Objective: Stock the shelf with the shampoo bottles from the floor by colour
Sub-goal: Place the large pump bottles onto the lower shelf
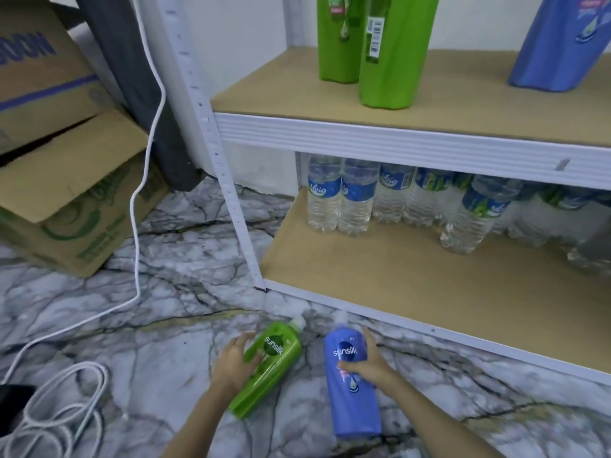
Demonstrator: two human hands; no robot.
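On the marble floor point(165, 352), left hand point(236, 361) grips green "sunsilk" bottle point(267, 365), right hand point(368, 361) grips blue "sunsilk" bottle point(353, 381)

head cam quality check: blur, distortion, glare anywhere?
Head view: wide-angle bend in the shelf upright; soft motion blur on the left hand, right hand and water bottles; flat even light, no hard glare; green bottle and blue bottle labels readable.

i count two green shampoo bottles point(363, 44) on the upper shelf point(297, 94) and one blue shampoo bottle point(558, 41) there. on the floor point(165, 325) lie one green bottle point(267, 368) and one blue bottle point(353, 378). two cardboard boxes point(66, 160) sit stacked at left.
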